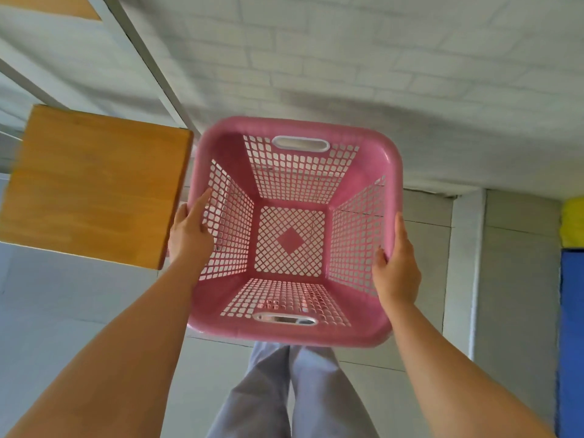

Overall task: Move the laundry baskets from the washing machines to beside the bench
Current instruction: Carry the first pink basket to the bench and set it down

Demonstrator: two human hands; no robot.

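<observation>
A pink plastic laundry basket (pixel 360 147) with lattice walls and white handle slots is in the middle of the view, empty, seen from above. My left hand (pixel 189 235) grips its left rim, thumb inside the wall. On the opposite rim sits my right hand (pixel 396 267), gripping it. The wooden bench (pixel 94 184) is directly left of the basket, its end nearly touching the basket's left rim. Whether the basket rests on the floor or is held above it I cannot tell.
A white brick wall (pixel 347 58) runs behind the basket. Grey floor tiles (pixel 63 311) lie below the bench and around my legs (pixel 284 390). At the right edge stand a blue object (pixel 572 327) and a yellow object (pixel 573 222).
</observation>
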